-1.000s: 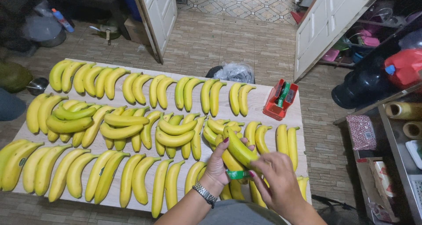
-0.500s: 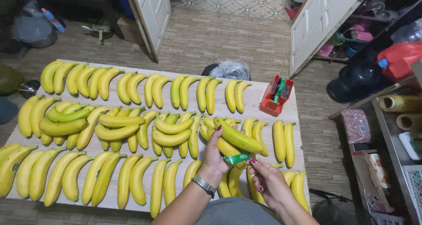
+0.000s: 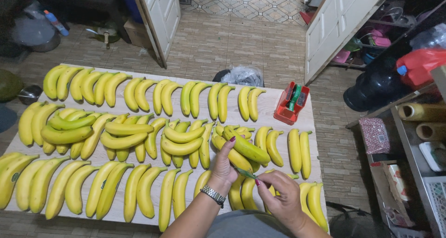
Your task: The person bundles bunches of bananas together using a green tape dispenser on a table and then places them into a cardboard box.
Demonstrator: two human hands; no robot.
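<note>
Since the earlier frames the left hand [image 3: 224, 166] has lifted the pair of bananas [image 3: 244, 149] a little higher off the board, and the right hand [image 3: 281, 198] has drawn in close beside it, the green tape strip [image 3: 246, 174] now stretched short between the two hands rather than hanging loose. The left hand is closed around the stem end of the bananas, thumb on top, fingers curled underneath; the right hand pinches the free end of the strip between thumb and fingertips.

To do this wrapping well, I judge the left hand should keep the stems pressed together so the two fruits do not splay, while the right keeps the strip taut and lays it flat around the neck, not over the soft flesh. A light pull is enough; a hard one could bruise or snap a stem.

The held pair hangs just above the right end of the wooden board [image 3: 272, 109], over other bananas lying there. Rows of yellow bananas [image 3: 116, 140] cover the rest of the board, and a red tape dispenser [image 3: 291, 103] sits near its far right corner, within easy reach.
</note>
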